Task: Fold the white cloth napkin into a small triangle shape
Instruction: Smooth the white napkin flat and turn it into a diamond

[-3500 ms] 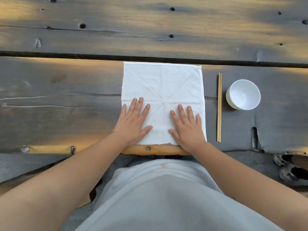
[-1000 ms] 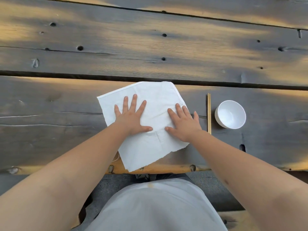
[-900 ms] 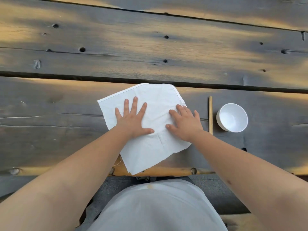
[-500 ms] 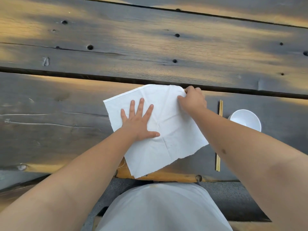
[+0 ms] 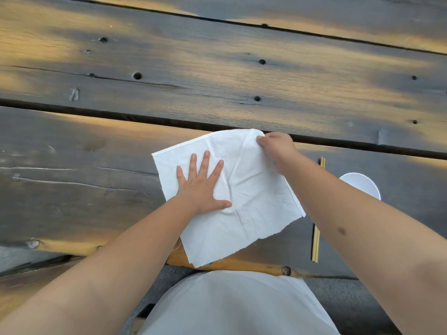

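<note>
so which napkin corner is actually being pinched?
The far corner, nearest the plank gap: the right hand pinches it. The other three corners lie free, while the left hand presses flat mid-cloth.

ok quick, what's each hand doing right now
Left hand: open, fingers spread, pressing flat on the napkin.
Right hand: closed, pinching the napkin's far corner.

bare forearms (image 5: 121, 262); pale grey garment (image 5: 237, 308), no sleeves visible
</note>
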